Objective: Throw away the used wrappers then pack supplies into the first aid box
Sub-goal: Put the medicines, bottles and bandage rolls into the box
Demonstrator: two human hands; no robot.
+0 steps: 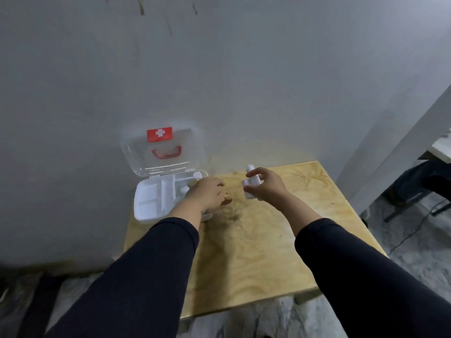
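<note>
The white first aid box point(148, 203) stands open at the table's far left corner. Its clear lid point(162, 152), with a red cross label and red handle, leans back against the wall. A white divided tray fills the box. My left hand point(207, 193) hovers palm down at the box's right edge, over a small brown item point(225, 202) lying on the table; whether the fingers grip anything is hidden. My right hand point(266, 185) is raised above the table's middle, closed on two white bottles point(251, 184), one upright and one below it.
The wooden table point(256, 252) stands against a grey wall. A dark stain marks the tabletop near the hands. A white post, dark furniture and a cable are on the floor at the right. Rough grey floor surrounds the table.
</note>
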